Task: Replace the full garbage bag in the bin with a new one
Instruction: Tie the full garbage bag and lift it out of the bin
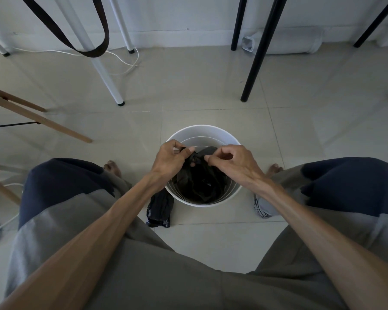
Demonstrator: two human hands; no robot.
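Note:
A white round bin (pixel 202 132) stands on the tiled floor between my feet. A black garbage bag (pixel 199 180) sits inside it, its top gathered above the rim. My left hand (pixel 170 159) pinches the gathered top from the left. My right hand (pixel 229 162) pinches it from the right, the fingertips close together. A folded black bag (pixel 160 209) lies on the floor against the bin's near left side.
White table legs (pixel 108 72) and black legs (pixel 259 54) stand beyond the bin. Wooden legs (pixel 43 119) reach in from the left. A dark strap (pixel 81 45) hangs at the top left. White cables (pixel 123 63) trail on the floor.

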